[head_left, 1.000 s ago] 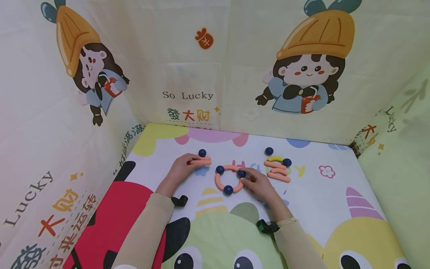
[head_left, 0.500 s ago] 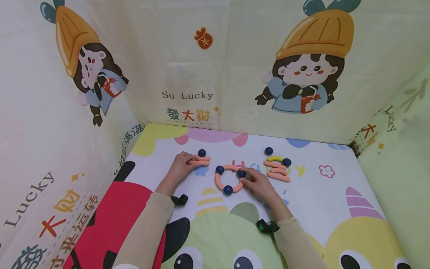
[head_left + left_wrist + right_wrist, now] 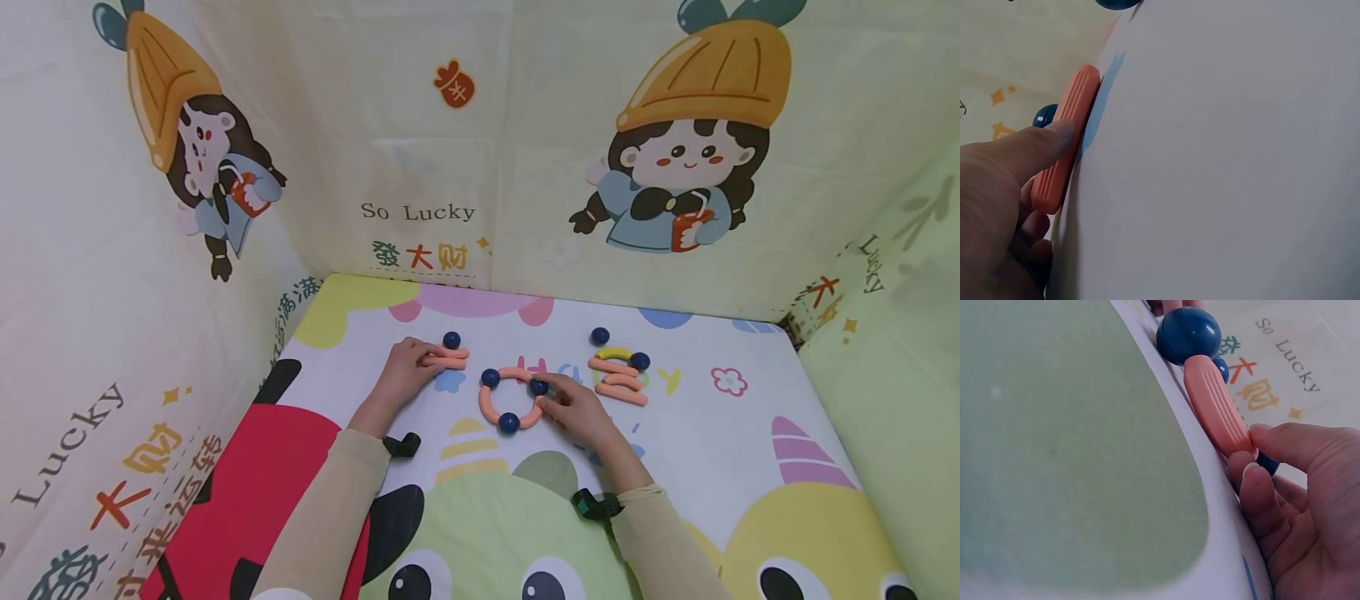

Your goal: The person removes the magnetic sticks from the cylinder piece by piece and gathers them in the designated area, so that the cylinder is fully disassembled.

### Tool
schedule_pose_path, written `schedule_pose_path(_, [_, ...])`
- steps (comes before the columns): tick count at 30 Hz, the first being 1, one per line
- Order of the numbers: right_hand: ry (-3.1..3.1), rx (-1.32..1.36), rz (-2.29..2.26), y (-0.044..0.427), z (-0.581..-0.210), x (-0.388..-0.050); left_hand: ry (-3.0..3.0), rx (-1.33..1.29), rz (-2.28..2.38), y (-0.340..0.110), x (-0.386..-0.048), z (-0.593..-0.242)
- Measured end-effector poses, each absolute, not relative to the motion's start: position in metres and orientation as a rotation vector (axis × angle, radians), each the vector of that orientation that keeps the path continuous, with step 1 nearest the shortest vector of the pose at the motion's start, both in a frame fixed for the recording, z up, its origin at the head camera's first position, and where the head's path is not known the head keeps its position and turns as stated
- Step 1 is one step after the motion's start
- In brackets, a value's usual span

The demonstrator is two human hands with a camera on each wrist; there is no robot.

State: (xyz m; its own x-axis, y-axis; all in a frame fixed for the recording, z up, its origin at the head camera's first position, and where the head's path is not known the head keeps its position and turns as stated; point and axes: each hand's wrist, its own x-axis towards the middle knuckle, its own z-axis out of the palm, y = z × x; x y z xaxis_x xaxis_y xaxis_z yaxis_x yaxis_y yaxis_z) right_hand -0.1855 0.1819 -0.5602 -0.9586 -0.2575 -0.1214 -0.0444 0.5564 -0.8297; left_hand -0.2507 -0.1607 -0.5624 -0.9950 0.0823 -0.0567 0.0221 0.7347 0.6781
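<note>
On the tabletop, a ring (image 3: 489,409) of curved orange rods joined by dark blue balls (image 3: 508,423) lies in the middle. My right hand (image 3: 577,410) pinches its right side, thumb and fingers at the end of a curved orange rod (image 3: 1216,406) beside a ball. At the left, my left hand (image 3: 401,375) holds a pair of orange rods (image 3: 454,359) lying side by side, the thumb pressing the grooved nearer rod (image 3: 1072,103) in the left wrist view. A loose blue ball (image 3: 451,340) sits just behind them. The fingers behind the rods are partly hidden.
Right of the ring lie several more orange rods (image 3: 621,398), a yellow curved rod (image 3: 615,354) touching a blue ball (image 3: 640,361), and another blue ball (image 3: 600,336) farther back. Printed cloth walls (image 3: 540,167) enclose the table's back and sides.
The left hand and its pair of orange rods have shifted very slightly left. The right hand and the ring look unmoved.
</note>
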Motion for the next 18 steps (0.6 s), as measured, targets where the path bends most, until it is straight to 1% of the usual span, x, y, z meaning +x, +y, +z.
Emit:
schedule_pose_path(11, [2.553,-0.251,-1.37,0.182,-0.56,-0.186,2.931,0.18,1.036,-0.156,-0.246,-0.561])
schedule_pose_path(16, [2.559,-0.259,-1.367,0.182,-0.561,-0.186,3.015,0.189,0.998,-0.147,-0.237,-0.554])
schedule_pose_path(18, [2.558,-0.256,-1.371,0.182,-0.56,-0.186,3.01,0.236,1.04,-0.142,-0.232,-0.549])
